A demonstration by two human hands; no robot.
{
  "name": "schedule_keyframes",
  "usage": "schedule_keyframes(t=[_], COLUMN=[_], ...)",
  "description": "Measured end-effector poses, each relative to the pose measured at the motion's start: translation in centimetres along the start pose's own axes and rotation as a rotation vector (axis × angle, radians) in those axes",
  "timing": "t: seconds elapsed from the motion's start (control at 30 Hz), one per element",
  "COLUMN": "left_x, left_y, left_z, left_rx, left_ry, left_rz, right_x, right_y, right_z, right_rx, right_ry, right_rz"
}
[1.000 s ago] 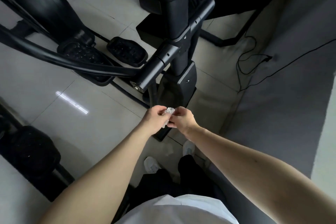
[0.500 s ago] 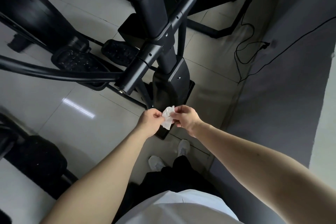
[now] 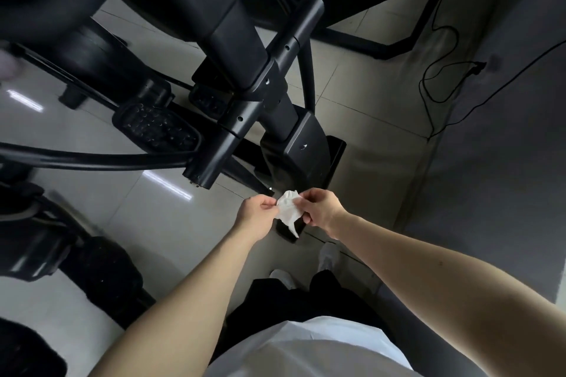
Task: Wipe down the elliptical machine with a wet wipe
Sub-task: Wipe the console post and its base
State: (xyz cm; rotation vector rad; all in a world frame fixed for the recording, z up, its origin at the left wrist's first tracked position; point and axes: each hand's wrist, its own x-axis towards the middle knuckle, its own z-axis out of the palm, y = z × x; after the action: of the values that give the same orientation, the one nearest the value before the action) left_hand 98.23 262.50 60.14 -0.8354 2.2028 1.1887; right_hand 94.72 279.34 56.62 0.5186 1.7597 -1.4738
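- Your left hand point(image 3: 257, 213) pinches the left edge of the wipe point(image 3: 288, 208) with thumb and finger. Your right hand point(image 3: 321, 210) pinches the right side.
- You hold it by both sides, I think, to pull it open and flat before you rub.
- The wipe is bunched up in the air between your hands, near the base of the machine point(image 3: 306, 144) but not touching it.
- Its long way runs up and down, and a thin tail points down at the floor point(image 3: 159, 223).

Crumpled wipe point(image 3: 288, 208), glossy floor tiles point(image 3: 147, 217)
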Motion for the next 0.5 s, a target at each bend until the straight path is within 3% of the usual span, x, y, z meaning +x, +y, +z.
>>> schedule_keyframes(t=[0.5], left_x=[2.7], left_y=[-4.5], left_z=[0.4], left_rx=[-0.031], left_ry=[-0.146], left_rz=[0.1], right_x=[0.1], right_y=[1.2], right_z=[4.0], right_rx=[0.358], right_ry=[0.048], right_rz=[0.22])
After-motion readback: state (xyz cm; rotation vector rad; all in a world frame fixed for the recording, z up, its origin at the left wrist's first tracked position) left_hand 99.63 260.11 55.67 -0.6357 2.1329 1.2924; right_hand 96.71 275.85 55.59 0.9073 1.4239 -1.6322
